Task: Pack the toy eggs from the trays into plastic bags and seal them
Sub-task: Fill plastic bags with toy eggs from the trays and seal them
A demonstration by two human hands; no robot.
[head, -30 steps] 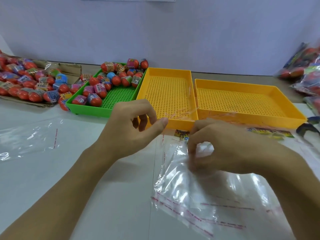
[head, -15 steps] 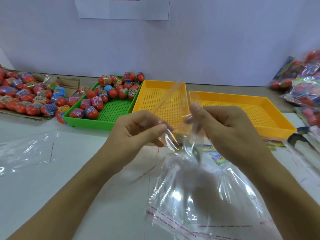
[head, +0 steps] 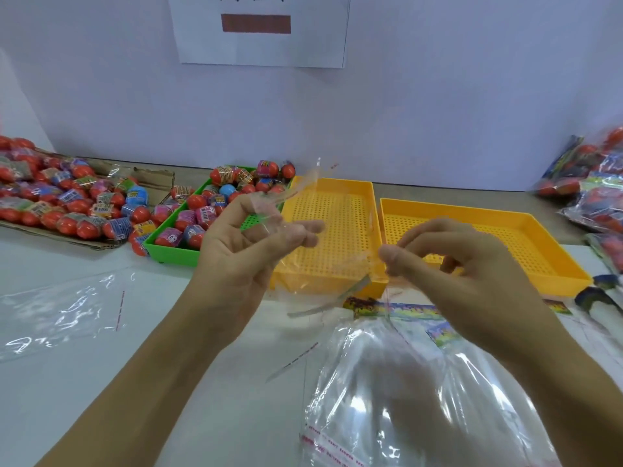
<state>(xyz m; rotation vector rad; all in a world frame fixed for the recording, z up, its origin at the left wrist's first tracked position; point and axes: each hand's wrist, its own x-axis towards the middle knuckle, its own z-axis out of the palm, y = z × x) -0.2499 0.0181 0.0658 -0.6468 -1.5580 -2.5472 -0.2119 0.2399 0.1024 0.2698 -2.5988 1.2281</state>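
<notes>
1. Left hand (head: 242,244): fingers pinch a clear strip (head: 286,197), raised.
2. Right hand (head: 472,264): fingers pinch the plastic bag (head: 404,399) mouth, held over the counter's near edge.
3. Toy eggs (head: 202,210) sit in the green tray (head: 168,247), far-left.

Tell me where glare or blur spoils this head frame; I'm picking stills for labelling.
Head view: white glare streaks the clear bag and the flat bag at left; the bagged eggs at the right edge are smeared; the right hand is slightly soft; the wall sign is cropped and illegible.
</notes>
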